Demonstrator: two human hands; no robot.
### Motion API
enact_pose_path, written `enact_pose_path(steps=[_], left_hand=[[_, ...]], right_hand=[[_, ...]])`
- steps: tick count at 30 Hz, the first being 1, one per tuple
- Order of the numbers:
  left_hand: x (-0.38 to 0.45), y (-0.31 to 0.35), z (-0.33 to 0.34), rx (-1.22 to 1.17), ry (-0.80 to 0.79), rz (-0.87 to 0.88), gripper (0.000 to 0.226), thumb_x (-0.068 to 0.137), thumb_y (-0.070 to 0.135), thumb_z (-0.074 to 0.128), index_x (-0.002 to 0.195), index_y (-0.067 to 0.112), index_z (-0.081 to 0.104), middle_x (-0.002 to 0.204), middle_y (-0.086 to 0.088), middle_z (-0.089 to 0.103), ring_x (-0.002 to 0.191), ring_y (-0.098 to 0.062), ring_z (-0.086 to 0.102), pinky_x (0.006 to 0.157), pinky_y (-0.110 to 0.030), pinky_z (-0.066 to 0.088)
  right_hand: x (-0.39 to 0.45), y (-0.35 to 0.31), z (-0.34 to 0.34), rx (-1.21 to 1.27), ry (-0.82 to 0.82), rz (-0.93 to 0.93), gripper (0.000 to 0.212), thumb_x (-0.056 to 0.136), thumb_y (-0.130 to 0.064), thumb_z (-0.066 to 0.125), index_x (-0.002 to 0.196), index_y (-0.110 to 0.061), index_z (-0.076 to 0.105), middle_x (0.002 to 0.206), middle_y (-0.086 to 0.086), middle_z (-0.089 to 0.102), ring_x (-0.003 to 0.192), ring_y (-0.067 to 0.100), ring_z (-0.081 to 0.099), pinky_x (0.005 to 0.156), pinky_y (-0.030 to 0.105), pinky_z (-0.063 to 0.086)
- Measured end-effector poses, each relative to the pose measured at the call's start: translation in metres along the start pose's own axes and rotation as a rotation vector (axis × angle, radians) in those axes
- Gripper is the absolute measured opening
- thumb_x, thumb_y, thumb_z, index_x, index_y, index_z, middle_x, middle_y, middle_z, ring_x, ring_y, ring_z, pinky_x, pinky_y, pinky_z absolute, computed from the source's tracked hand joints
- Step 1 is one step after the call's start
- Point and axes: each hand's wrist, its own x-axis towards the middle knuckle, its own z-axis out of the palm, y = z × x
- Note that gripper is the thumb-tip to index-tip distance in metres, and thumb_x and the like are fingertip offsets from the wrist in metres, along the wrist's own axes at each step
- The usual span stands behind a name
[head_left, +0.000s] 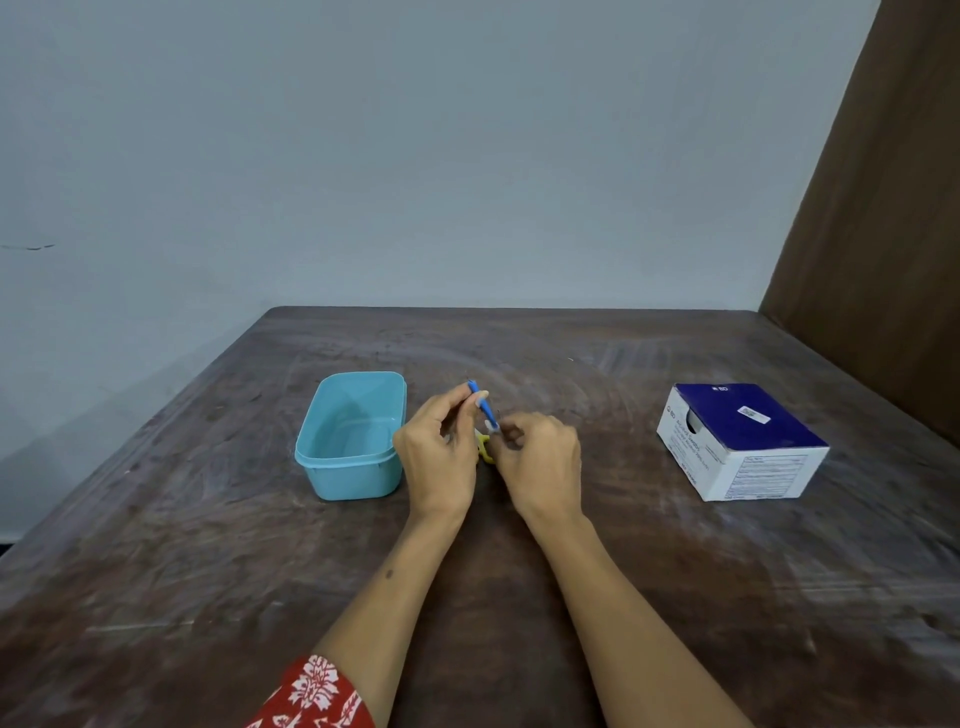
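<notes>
Blue plastic, slender and tilted: the blue piece (482, 404) sits just above the bench (519, 597), between the turquoise tub (348, 478) on my left and the white-and-navy carton (748, 421) well off to my right. My left hand (441, 457) pinches its upper half, fingers (460, 402) curled round the shaft. My right hand (543, 460) is clenched at the pale lower end and appears to pinch it there, though the knuckles hide the exact contact. A small yellow part (484, 449) shows in the gap between the two hands; I cannot tell which hand bears it.

The step in hand seems to be joining or parting two small fittings along one axis. To do it well, I judge that:

- the left pinch should hold the shaft firm while the right hand alone does the turning or pulling;
- the force should run straight along the blue piece, never across it, since so thin a part would bend or slip;
- both wrists should stay low over the bench, so that a dropped part falls a short way and stays near;
- the tub, open and close by, looks the likely place for the finished part.
</notes>
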Motion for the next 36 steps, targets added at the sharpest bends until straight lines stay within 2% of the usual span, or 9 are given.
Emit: enact_pose_path(steps=[5,10,16,19,22,28,31,34,36], left_hand=[[-0.002,0.002,0.002,0.003,-0.049,0.002,0.019,0.081,0.017,0.072,0.097,0.006,0.073,0.083,0.0,0.071,0.072,0.004,0.063,0.063,-0.007,0.046],[-0.004,0.0,0.002,0.074,-0.149,0.029,0.012,0.082,0.018,0.07,0.091,0.011,0.073,0.078,0.003,0.072,0.069,-0.003,0.064,0.062,-0.016,0.05],[-0.002,0.002,0.001,0.031,-0.087,0.017,0.012,0.082,0.011,0.069,0.092,0.005,0.072,0.075,0.017,0.066,0.066,0.013,0.059,0.06,-0.001,0.041],[0.0,-0.001,0.001,0.054,-0.082,0.013,0.017,0.084,0.014,0.067,0.098,0.006,0.071,0.086,0.0,0.072,0.073,-0.001,0.065,0.066,-0.014,0.051],[-0.001,-0.002,0.001,0.09,-0.091,0.01,0.019,0.084,0.013,0.067,0.102,0.008,0.071,0.091,-0.001,0.072,0.077,-0.013,0.067,0.068,-0.029,0.055],[-0.002,0.001,-0.001,0.134,-0.15,-0.007,0.022,0.084,0.01,0.066,0.105,0.011,0.07,0.087,-0.005,0.072,0.072,-0.018,0.066,0.066,-0.039,0.055],[-0.002,0.004,-0.001,0.181,-0.189,0.017,0.024,0.083,0.005,0.065,0.106,0.011,0.07,0.083,-0.006,0.07,0.07,-0.016,0.063,0.066,-0.031,0.053],[-0.002,0.006,-0.002,0.217,-0.23,0.047,0.027,0.083,0.001,0.064,0.107,0.012,0.07,0.08,-0.006,0.067,0.068,-0.013,0.059,0.062,-0.013,0.044],[-0.003,0.008,-0.003,0.229,-0.262,0.056,0.028,0.082,-0.001,0.064,0.106,0.011,0.07,0.08,-0.007,0.066,0.068,-0.014,0.058,0.062,-0.011,0.042]], right_hand=[[0.002,0.002,0.002,-0.018,0.07,-0.006,0.008,0.077,-0.014,0.067,0.071,-0.009,0.068,0.069,0.007,0.066,0.071,0.026,0.057,0.075,0.035,0.041],[0.001,0.001,0.002,0.041,0.17,-0.088,0.015,0.076,-0.011,0.07,0.063,-0.006,0.064,0.06,0.011,0.063,0.06,0.031,0.057,0.066,0.034,0.039],[0.003,0.01,0.006,0.109,-0.027,0.045,0.014,0.08,-0.017,0.067,0.068,-0.011,0.069,0.065,0.005,0.069,0.063,0.017,0.062,0.062,0.03,0.049],[0.008,0.01,0.001,0.548,0.064,0.27,0.005,0.078,-0.017,0.074,0.082,-0.017,0.076,0.075,-0.002,0.074,0.067,-0.003,0.065,0.066,0.014,0.05],[0.013,0.009,-0.005,0.963,0.044,0.392,0.015,0.077,-0.005,0.073,0.087,-0.016,0.074,0.079,-0.005,0.074,0.075,0.002,0.068,0.069,0.014,0.051],[0.013,0.005,-0.009,1.116,0.017,0.321,0.019,0.076,0.003,0.071,0.085,-0.014,0.073,0.078,-0.007,0.074,0.078,0.004,0.069,0.07,0.014,0.053],[0.012,0.006,-0.008,1.115,-0.026,0.266,0.019,0.077,0.003,0.07,0.085,-0.013,0.073,0.075,-0.007,0.074,0.077,0.004,0.07,0.066,0.012,0.051],[0.012,0.006,-0.006,1.095,-0.036,0.236,0.021,0.077,0.005,0.069,0.09,-0.011,0.072,0.076,-0.008,0.074,0.076,0.005,0.07,0.063,0.011,0.051],[0.012,0.007,-0.006,1.065,-0.026,0.233,0.021,0.077,0.003,0.07,0.093,-0.011,0.073,0.077,-0.008,0.075,0.076,0.007,0.071,0.063,0.012,0.051]])
